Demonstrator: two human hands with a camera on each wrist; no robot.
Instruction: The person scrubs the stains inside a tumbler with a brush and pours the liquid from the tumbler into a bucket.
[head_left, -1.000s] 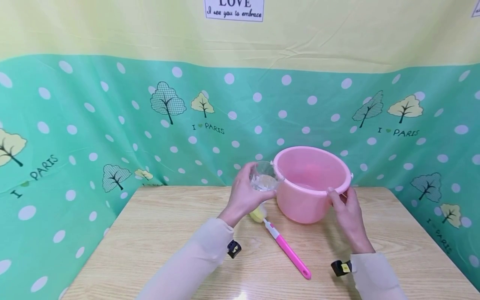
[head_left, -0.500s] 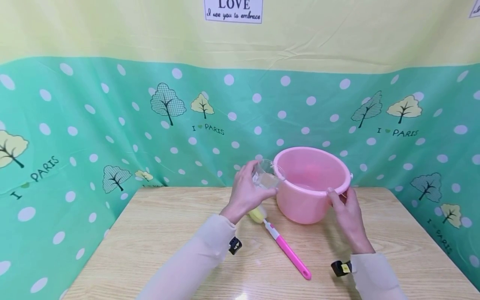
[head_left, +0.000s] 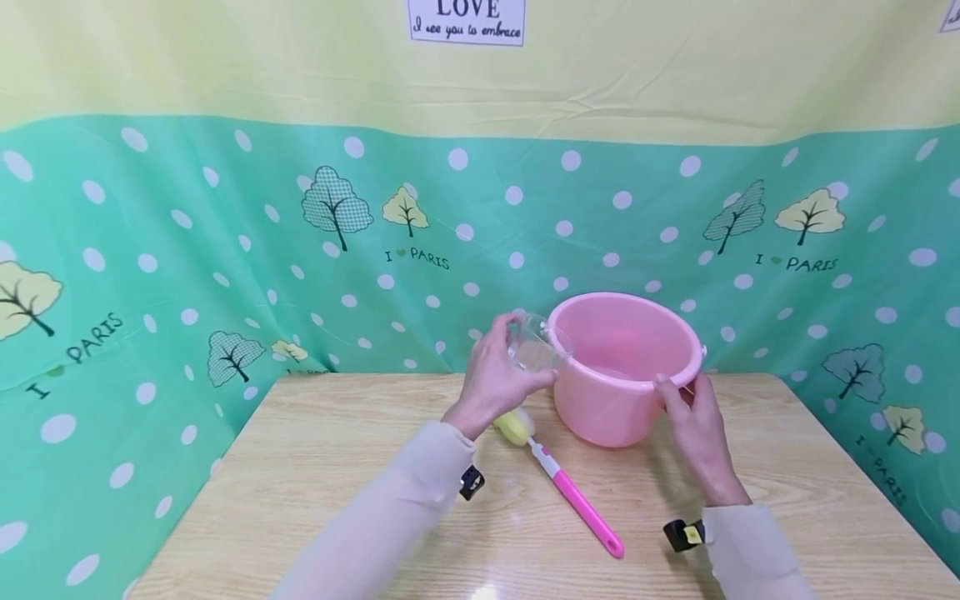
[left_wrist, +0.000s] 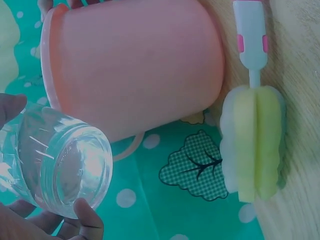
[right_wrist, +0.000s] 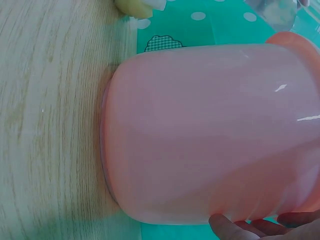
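My left hand [head_left: 491, 379] grips a clear drinking glass [head_left: 532, 352] round its side, thumb opposite the fingers. The glass leans to the right, its mouth overlapping the near left rim of a pink bucket [head_left: 603, 410] in the head view. In the left wrist view, the thick base of the glass [left_wrist: 80, 170] faces the camera. My right hand [head_left: 697, 425] holds the bucket's right side at the rim, thumb over the edge and fingers beneath it. The bucket tips slightly. Fingertips [right_wrist: 220, 225] press its wall in the right wrist view.
On the wooden table [head_left: 330, 467] lies a sponge bottle brush with a pink handle [head_left: 585, 508] and a yellow-and-white head [head_left: 513, 427], in front of the bucket. A green dotted cloth [head_left: 420, 292] hangs behind and at both sides.
My left hand has shifted slightly up and right, tilting the glass further towards the bucket. The right hand, the bucket and the brush stay in place.
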